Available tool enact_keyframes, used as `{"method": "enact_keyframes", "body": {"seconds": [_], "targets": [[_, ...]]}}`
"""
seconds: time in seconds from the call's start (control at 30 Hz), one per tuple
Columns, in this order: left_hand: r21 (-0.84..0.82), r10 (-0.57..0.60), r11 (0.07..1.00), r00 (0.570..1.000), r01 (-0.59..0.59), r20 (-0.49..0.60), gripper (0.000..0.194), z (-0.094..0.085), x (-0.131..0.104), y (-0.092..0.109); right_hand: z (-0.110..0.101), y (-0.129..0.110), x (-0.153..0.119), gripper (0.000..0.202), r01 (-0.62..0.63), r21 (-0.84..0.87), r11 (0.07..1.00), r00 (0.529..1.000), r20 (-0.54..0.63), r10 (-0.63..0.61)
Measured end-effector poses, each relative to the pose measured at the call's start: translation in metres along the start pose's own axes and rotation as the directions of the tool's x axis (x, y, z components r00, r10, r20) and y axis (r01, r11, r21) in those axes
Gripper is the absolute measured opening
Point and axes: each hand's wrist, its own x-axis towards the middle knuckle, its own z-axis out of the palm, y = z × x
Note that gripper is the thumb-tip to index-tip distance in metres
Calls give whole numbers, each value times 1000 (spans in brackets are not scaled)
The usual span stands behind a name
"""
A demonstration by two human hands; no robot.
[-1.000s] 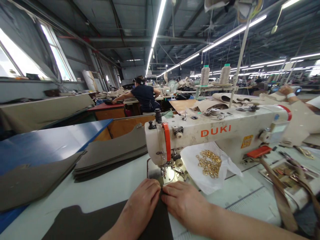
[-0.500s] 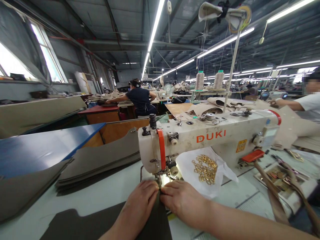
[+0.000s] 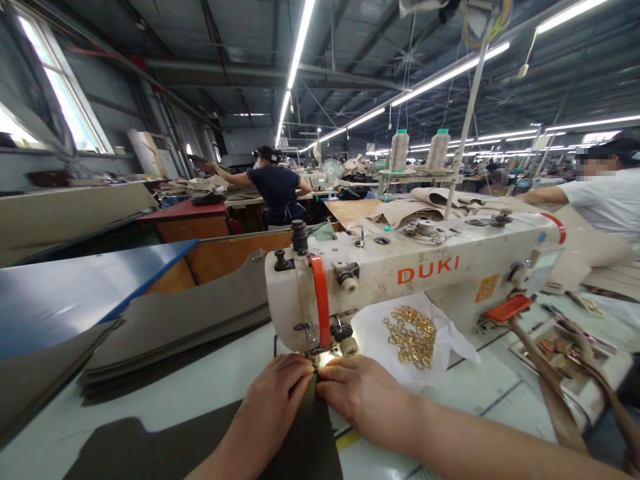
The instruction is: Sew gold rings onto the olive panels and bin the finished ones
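Pinching a dark panel (image 3: 167,443), laid toward the near edge of the worktop (image 3: 210,379), with left hand (image 3: 276,399) and right hand (image 3: 373,400)

Gripped at its far edge by closed, curled fingers, just before the sewing machine (image 3: 375,270), seemingly for steadiness; beyond, below the machine's arm, with gold fittings (image 3: 414,337) on a white sheet (image 3: 367,328), probably against scattering; along the worktop's far left edge, with similar panels (image 3: 193,315) stacked, perhaps for easy reach

Ceiling (image 3: 245,40): dark, beamed | Light: long white tubes (image 3: 301,40) in rows | Left: bright window (image 3: 75,103) in grey wall (image 3: 105,87) | Mid-left: red-topped wooden table (image 3: 183,211)
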Motion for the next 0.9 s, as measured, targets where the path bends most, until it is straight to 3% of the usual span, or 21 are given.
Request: {"method": "enact_keyframes", "body": {"seconds": [0.33,0.57,0.9], "targets": [[19,20,1000,999,-20,-42,23,2,0,-3,1,2,1,19,1,0,1000,1000,6,-1],[9,-46,999,998,46,31,20,0,0,-4,0,1,2,15,-16,-7,1000,1000,23,17],[157,59,986,998,-63,31,27,-3,-9,-1,0,-2,-4,18,2,7,1000,997,-80,-1]]}}
